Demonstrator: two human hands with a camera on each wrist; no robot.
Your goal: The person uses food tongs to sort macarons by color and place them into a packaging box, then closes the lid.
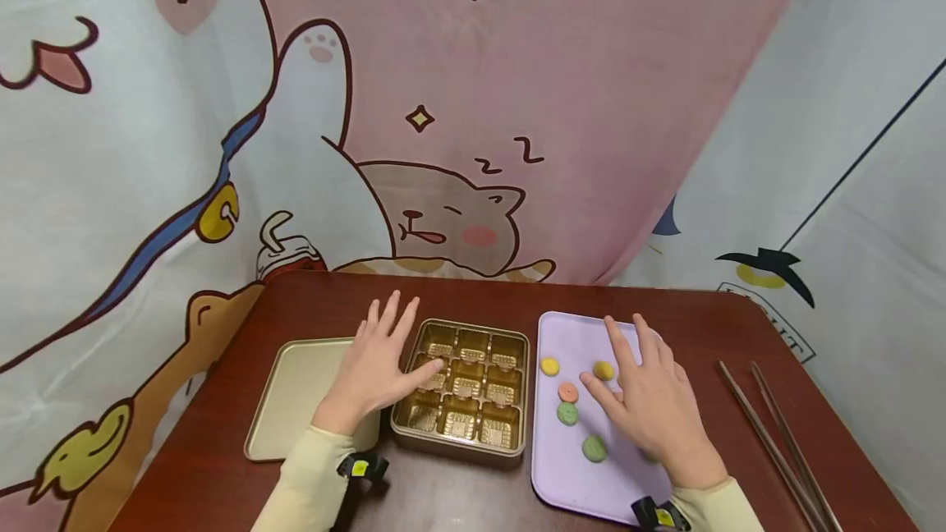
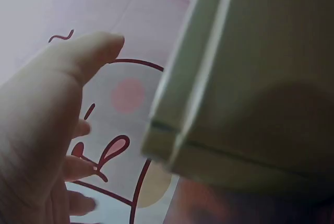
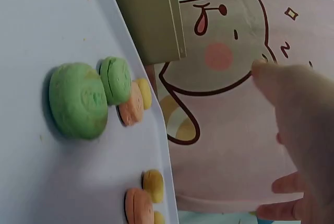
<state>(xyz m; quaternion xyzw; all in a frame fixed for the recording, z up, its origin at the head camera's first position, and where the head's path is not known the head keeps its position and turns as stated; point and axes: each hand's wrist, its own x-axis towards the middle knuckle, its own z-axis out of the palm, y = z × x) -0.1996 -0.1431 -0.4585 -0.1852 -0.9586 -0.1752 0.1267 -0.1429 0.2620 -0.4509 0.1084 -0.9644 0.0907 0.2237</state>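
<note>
My left hand (image 1: 377,372) hovers with spread fingers between a gold lid (image 1: 299,392) and a gold box (image 1: 458,446) divided into several square compartments; its thumb overlaps the box's left side in the head view. Above a lavender tray (image 1: 562,483), my right hand (image 1: 654,405) is held with fingers extended and nothing in its grasp. On that tray lie a large round green pastry (image 3: 78,101), a green macaron (image 3: 115,80), an orange macaron (image 3: 131,105) and small yellow ones, including a yellow piece (image 1: 549,366). The right hand hides part of the tray.
Long metal tongs (image 1: 776,442) lie at the right of the dark red-brown table (image 1: 480,499). Behind the table's far edge hangs a cloth (image 1: 606,105) printed with cartoon animals. A dark band (image 1: 362,466) with a camera sits on the left wrist.
</note>
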